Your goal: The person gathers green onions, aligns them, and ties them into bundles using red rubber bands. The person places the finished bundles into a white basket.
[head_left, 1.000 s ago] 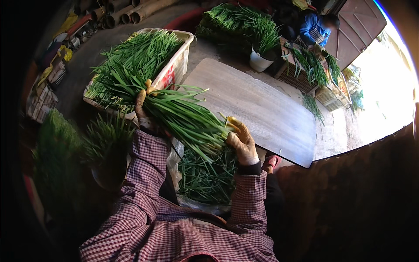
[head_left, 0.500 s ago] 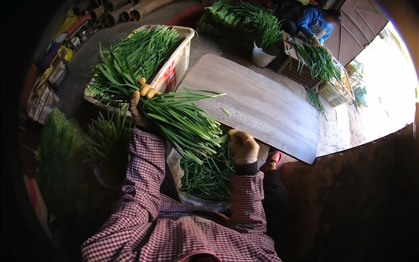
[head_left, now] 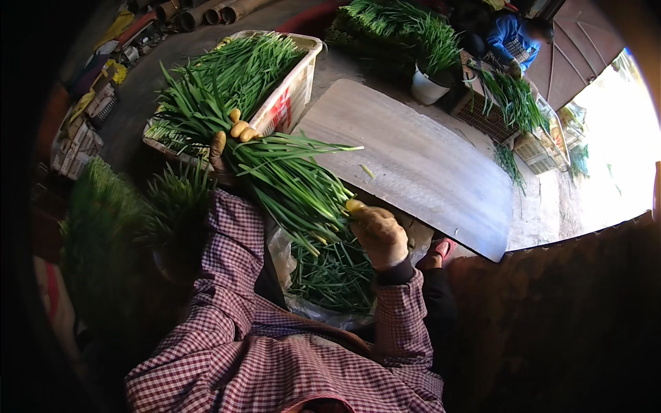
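Mostly, green bunch (head_left: pixel 292 180) lies between 2 hands (head_left: pixel 218 153) (head_left: pixel 381 237).

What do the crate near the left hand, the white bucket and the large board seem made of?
Crate: probably moulded plastic, off-white and dull, judging by its perforated wall and thick rim.
Bucket: likely plastic, smooth and white, going by its even wall.
Board: streaked grey, soft sheen; metal or worn wood, I can't tell.

Upper left: brown tubes (head_left: pixel 206 15) lying on the floor (head_left: pixel 155 58), open ends visible; yellow material (head_left: pixel 117 71) nearby. Upper right: white bucket (head_left: pixel 427 91) standing beside a dark crate (head_left: pixel 476 114); pale basket (head_left: pixel 533 155) adjoining; co-worker in blue (head_left: pixel 505 33) behind the crate; ribbed brown metal panel (head_left: pixel 585 48) beyond.
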Motion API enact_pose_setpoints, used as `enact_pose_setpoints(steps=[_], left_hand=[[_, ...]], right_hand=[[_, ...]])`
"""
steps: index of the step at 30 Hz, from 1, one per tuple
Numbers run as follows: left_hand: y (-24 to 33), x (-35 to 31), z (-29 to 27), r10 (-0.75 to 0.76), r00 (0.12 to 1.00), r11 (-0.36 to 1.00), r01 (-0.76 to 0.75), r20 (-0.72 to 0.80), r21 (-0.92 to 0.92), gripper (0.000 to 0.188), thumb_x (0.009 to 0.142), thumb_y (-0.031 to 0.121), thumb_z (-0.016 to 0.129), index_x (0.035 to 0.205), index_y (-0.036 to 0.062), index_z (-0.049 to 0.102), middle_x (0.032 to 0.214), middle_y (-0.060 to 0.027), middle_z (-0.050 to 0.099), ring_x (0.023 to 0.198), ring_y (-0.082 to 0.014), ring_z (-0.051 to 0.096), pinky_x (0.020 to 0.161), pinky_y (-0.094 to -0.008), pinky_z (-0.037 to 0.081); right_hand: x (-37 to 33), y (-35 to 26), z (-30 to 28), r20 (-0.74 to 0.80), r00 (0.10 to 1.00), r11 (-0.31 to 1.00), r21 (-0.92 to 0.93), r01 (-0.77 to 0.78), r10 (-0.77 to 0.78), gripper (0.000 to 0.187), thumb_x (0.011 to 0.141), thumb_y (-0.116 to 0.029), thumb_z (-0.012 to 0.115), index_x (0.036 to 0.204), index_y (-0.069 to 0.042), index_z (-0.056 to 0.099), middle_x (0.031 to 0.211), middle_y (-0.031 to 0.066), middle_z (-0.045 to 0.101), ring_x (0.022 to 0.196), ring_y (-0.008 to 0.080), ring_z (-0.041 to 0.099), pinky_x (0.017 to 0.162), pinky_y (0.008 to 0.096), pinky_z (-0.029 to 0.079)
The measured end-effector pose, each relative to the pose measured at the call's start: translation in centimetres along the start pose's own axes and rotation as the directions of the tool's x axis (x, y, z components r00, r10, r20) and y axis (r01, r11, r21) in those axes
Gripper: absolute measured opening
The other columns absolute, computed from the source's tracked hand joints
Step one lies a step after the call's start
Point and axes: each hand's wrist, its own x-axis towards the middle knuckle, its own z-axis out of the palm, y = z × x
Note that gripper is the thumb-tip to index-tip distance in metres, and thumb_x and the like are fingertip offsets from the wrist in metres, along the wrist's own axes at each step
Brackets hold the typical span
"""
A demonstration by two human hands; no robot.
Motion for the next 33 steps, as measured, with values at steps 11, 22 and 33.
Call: enact_pose_setpoints(steps=[11,22,33], left_hand=[[-0.3,-0.1,0.6,-0.075,0.992,0.962,0.098,-0.098,0.256,0.047,0.080,0.017,0.056,0.120,0.0030,0.036,0.081,0.0009,0.040,0.081,-0.0152,0.044,0.090,-0.0335,0.036],[0.6,-0.3,-0.4,0.093,0.985,0.990,-0.075,0.145,-0.123,0.044,0.087,0.024,0.045,0.124,0.0018,0.035,0.086,0.0013,0.039,0.086,-0.0138,0.042,0.093,-0.0333,0.033],[2.2,-0.1,-2.1,0.124,0.985,0.978,-0.101,0.121,-0.182,0.040,0.088,0.025,0.041,0.120,0.0016,0.034,0.083,0.0013,0.041,0.082,-0.0140,0.044,0.090,-0.0315,0.035]], right_hand=[[1.5,-2.0,-4.1,-0.056,0.929,0.065,0.997,0.034,0.365,0.013,0.084,-0.019,0.055,0.083,-0.006,0.054,0.064,-0.0001,0.049,0.057,0.0097,0.047,0.051,0.0201,0.038],[-4.5,1.5,-0.5,0.488,0.664,0.360,0.578,-0.733,0.567,0.040,0.080,-0.022,0.062,0.113,-0.003,0.051,0.100,0.0057,0.059,0.085,0.0132,0.057,0.072,0.0240,0.045],[-3.4,-5.8,1.0,0.192,0.981,0.447,0.877,-0.177,0.013,0.018,0.079,-0.010,0.061,0.068,0.001,0.051,0.069,0.0109,0.055,0.054,0.0164,0.053,0.049,0.0267,0.043]])
